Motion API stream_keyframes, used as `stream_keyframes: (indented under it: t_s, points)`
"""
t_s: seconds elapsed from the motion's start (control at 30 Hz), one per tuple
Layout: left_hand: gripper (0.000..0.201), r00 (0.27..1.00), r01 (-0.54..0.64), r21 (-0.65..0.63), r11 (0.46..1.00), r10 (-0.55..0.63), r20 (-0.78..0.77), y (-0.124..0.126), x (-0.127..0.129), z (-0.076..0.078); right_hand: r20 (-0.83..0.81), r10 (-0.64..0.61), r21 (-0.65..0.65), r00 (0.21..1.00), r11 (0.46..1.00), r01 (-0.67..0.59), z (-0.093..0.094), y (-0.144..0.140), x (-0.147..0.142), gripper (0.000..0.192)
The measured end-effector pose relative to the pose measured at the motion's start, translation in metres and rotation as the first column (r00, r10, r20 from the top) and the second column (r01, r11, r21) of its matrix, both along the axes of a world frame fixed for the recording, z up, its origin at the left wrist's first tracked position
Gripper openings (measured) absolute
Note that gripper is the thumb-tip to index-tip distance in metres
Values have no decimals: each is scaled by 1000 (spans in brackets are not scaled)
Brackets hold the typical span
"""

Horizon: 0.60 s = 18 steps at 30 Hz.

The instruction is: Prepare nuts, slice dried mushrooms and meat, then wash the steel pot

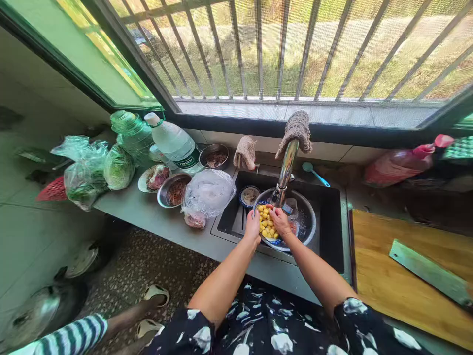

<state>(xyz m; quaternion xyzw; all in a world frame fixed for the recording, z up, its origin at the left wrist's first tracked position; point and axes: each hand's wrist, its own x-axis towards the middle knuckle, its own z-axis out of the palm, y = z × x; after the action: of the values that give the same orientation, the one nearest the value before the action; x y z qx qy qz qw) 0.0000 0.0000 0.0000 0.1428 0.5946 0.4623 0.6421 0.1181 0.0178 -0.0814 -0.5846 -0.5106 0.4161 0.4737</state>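
My left hand (253, 226) grips the left rim of a plate (274, 241) with a blue pattern on its edge. Small round yellow pieces (266, 223), looking like peeled chestnuts, cover the plate. On its right side my right hand (280, 221) is closed at the rim, its fingertips close to the yellow pieces and partly hidden. Plate and hands are over a metal basin (311, 229) standing in the dark sink (330, 231). Right above them is the faucet (286, 172), a knitted cloth (296, 130) draped over its top. Inside the basin, clear plastic and something reddish show.
Left of the sink lie a plastic-wrapped bowl (209, 192), metal bowls (174, 191), a plate of meat (153, 177), bottles (175, 143) and bagged greens (84, 172). A cleaver (430, 271) rests on the cutting board (373, 286) at right. Another person's leg (125, 318) shows lower left.
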Motion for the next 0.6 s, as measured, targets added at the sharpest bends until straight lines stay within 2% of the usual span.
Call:
stream_keyframes:
  t_s: [0.1, 0.23, 0.37, 0.47, 0.53, 0.6]
  points:
    - [52, 999, 11, -6, 1000, -11, -53, 2, 6, -2, -77, 7, -20, 997, 1000, -9, -1, -1, -6, 36]
    - [56, 1000, 17, 6, 1000, -17, -17, 3, 7, -9, -61, -3, -4, 998, 1000, 3, 2, 0, -4, 35]
    - [48, 964, 31, 85, 996, -52, 261, -3, -2, -25, 248, -47, 107, 968, 994, 21, 18, -1, 5, 29]
    - [42, 882, 41, 104, 994, -85, 464, -11, -11, -43, 435, 18, 148, 900, 985, -91, 37, -4, 7, 24]
    - [44, 833, 57, 77, 995, -90, 546, -18, -15, -55, 421, 120, 116, 899, 976, -184, 47, -5, 4, 25]
    - [48, 804, 62, 61, 996, -86, 588, -25, -18, -65, 304, 171, 53, 937, 979, -196, 52, -4, 1, 29]
